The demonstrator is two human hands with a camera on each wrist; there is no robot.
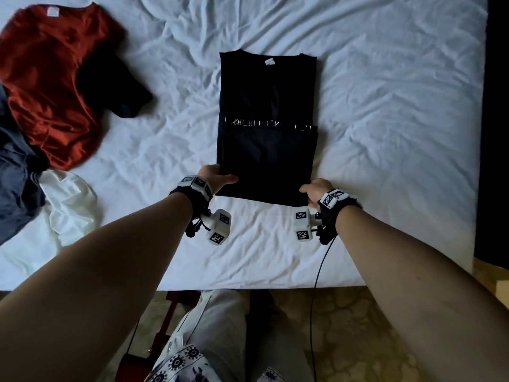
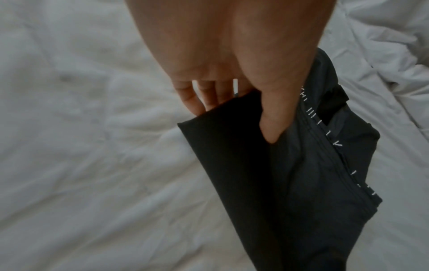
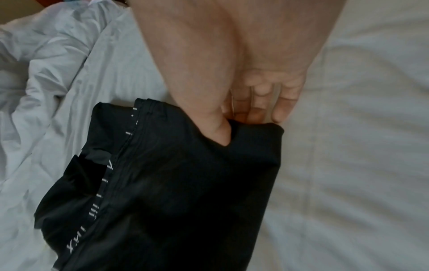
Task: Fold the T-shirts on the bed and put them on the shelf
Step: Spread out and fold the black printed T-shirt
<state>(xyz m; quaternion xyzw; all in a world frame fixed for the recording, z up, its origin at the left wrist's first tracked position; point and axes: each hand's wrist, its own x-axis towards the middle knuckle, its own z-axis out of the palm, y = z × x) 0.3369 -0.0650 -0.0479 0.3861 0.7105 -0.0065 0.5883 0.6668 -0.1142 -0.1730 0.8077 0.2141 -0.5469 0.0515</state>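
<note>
- Shirt: the black T-shirt (image 1: 267, 128), partly folded, is laid mid-bed (image 1: 385, 119); its near corners are pinched by the left hand (image 1: 217, 176) and right hand (image 1: 316, 188).
- Layers could be let slip if one pinch is loosened, and the fold would be undone.

A patterned yellowish floor (image 1: 358, 326) runs along the near edge of the picture in the head view. On it, at lower left, stands a dark red wooden piece of furniture (image 1: 165, 323), only partly seen. A thin black cable (image 1: 316, 285) hangs down in front of the floor at centre right. The person's legs show at the bottom, in light grey trousers (image 1: 220, 326), and over them lies the hem of a white garment printed with dark round motifs (image 1: 181, 362). Along the right edge stands a dark, nearly black panel (image 1: 493, 133), its nature unclear. A strip of lighter wood (image 1: 493, 279) lies below that panel.
</note>
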